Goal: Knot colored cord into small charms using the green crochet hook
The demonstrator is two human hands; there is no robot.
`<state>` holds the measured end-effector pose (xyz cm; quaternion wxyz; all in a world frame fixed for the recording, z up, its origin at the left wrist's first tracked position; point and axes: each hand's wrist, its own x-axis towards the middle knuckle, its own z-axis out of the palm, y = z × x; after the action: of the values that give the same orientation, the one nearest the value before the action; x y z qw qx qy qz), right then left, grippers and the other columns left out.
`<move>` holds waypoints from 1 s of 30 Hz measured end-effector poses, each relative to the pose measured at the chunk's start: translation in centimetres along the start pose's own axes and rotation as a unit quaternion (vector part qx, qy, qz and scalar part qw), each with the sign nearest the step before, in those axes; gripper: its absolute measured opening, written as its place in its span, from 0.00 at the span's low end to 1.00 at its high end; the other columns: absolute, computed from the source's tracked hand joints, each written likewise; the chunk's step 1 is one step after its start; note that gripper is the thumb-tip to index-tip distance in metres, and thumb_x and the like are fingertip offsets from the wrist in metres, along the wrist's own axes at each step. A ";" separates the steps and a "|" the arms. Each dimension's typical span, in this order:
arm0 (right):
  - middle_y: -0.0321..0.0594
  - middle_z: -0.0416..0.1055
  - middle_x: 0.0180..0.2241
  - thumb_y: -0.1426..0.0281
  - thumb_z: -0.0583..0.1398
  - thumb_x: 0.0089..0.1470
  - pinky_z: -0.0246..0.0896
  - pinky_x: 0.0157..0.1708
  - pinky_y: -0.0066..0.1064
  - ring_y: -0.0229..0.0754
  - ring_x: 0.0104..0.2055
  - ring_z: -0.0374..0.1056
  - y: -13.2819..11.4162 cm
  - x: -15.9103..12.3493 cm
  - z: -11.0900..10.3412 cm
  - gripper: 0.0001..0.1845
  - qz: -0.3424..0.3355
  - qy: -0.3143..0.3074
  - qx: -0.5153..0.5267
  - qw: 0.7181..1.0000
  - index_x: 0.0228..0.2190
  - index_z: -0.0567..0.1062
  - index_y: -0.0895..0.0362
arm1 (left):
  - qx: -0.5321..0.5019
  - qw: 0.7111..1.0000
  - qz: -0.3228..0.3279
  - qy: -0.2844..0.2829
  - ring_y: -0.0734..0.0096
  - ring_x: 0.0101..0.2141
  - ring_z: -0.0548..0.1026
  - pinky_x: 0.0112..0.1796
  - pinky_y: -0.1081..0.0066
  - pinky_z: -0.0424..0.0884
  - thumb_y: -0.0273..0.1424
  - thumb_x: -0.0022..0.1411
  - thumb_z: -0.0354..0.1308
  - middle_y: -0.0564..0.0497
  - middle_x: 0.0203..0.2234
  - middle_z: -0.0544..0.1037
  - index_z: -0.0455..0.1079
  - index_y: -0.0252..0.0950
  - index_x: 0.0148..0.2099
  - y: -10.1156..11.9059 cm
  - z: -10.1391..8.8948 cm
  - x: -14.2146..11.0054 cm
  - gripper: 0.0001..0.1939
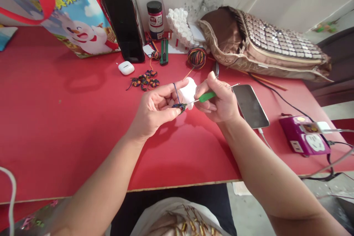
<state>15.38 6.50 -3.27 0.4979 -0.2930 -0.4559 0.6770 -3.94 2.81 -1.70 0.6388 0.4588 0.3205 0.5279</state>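
Between the thumb and fingers of my left hand is a small dark multicoloured crochet piece. A strand of dark blue yarn runs from it up over my left index finger. My right hand grips a crochet hook by its green handle, and the thin metal tip reaches the crochet piece. Whether the tip sits inside a stitch is too small to tell. Behind the hands lies a white crumpled item, partly covered by my fingers. A multicoloured yarn ball rests farther back, with an orange strand leading toward my left hand.
Finished-looking crochet pieces and a white earbud case lie left of centre on the red table. A phone leans upright behind. At right are a charging phone, a purple power block, cables and a brown beaded cushion.
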 end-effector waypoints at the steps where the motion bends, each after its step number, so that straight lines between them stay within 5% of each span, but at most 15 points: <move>1: 0.29 0.58 0.11 0.47 0.66 0.65 0.37 0.13 0.27 0.28 0.11 0.40 -0.1 -0.1 -0.1 0.29 -0.011 0.007 -0.014 1.000 0.23 0.83 0.54 | 0.004 1.000 -0.002 -0.002 0.72 0.33 0.75 0.37 0.72 0.73 0.21 0.49 0.73 0.52 0.30 0.78 0.89 0.42 0.52 0.0 0.0 0.0 0.27; 20: 0.30 0.61 0.11 0.45 0.66 0.66 0.33 0.12 0.29 0.29 0.11 0.42 0.0 -0.3 0.3 0.29 -0.073 0.050 -0.056 0.994 0.24 0.85 0.53 | 0.044 0.999 0.010 0.008 0.70 0.35 0.78 0.38 0.72 0.75 0.22 0.52 0.71 0.51 0.32 0.79 0.88 0.43 0.56 -0.2 -0.2 -0.1 0.28; 30: 0.31 0.63 0.12 0.44 0.64 0.67 0.38 0.13 0.29 0.29 0.12 0.46 -0.5 -0.7 0.8 0.31 -0.093 0.072 -0.108 0.987 0.22 0.85 0.52 | 0.107 0.993 0.006 0.054 0.72 0.33 0.74 0.31 0.73 0.69 0.22 0.50 0.71 0.51 0.34 0.80 0.87 0.42 0.56 -0.3 -0.2 -0.2 0.30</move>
<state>15.17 5.67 -2.50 0.5556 -0.3493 -0.5145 0.5519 -4.06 2.69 -2.05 0.5648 0.4975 0.4060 0.5184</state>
